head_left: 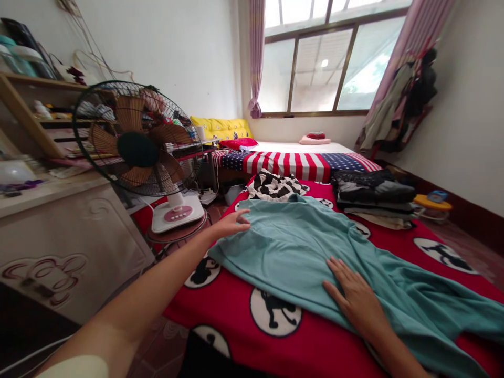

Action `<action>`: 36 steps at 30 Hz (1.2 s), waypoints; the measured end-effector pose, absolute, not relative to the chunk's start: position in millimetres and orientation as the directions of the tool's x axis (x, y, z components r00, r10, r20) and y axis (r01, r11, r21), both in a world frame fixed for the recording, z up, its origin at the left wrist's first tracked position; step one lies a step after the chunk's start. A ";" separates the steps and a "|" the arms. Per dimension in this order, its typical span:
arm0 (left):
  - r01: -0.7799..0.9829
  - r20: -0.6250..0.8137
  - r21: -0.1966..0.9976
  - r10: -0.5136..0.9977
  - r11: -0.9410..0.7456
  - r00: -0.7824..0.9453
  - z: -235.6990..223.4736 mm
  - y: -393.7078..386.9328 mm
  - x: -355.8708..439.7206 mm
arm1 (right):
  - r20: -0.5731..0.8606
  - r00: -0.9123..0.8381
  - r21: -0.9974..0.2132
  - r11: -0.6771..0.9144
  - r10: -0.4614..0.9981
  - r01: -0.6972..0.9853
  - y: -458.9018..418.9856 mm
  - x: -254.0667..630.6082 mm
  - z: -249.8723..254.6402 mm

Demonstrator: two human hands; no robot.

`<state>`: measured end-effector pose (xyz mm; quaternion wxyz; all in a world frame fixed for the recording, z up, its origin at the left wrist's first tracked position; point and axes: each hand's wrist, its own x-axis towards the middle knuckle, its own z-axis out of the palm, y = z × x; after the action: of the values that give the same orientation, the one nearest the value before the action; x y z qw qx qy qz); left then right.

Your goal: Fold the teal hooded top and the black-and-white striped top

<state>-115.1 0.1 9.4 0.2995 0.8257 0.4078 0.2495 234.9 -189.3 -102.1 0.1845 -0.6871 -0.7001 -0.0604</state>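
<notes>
A teal garment [291, 247], with its long soft folds trailing to the right, lies spread over a red blanket [232, 299] printed with black-and-white round patches. My right hand [356, 299] rests flat on the garment's near middle, fingers stretched out. At the garment's left edge is my left hand [233, 223], thumb and fingers apart; whether its fingertips touch the cloth I cannot tell. Just beyond the garment lies a crumpled black-and-white patterned cloth [273, 185]. A stack of folded dark and grey clothes [374, 194] sits to the far right.
A fan [137, 149] stands on a round stool [179, 236] left of the blanket, beside a pale cabinet [74, 241]. Behind is a bed with a striped, starred cover [291, 164]. Clothes hang [397, 100] on the right, above a small yellow stool [433, 202].
</notes>
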 end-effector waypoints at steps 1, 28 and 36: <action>0.512 0.097 0.724 0.803 -0.462 0.588 8.7 6.8 -119.7 | 0.346 0.011 -0.179 0.054 0.938 0.982 -189.4 235.8 -102.4; 0.531 0.217 0.165 0.555 -0.831 0.803 -76.4 -94.0 16.1 | 0.213 -0.026 -0.316 0.094 0.977 0.944 -166.0 147.7 -62.1; 0.669 0.193 0.044 0.663 -0.742 0.723 -70.8 -96.5 -7.7 | 0.156 0.156 -0.153 -0.132 0.975 0.979 -196.3 188.7 -73.6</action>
<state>-7.7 -96.5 -70.8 -0.0144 0.9280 0.3590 0.0985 188.7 -196.3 -73.6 0.1097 -0.7522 -0.6497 -0.0089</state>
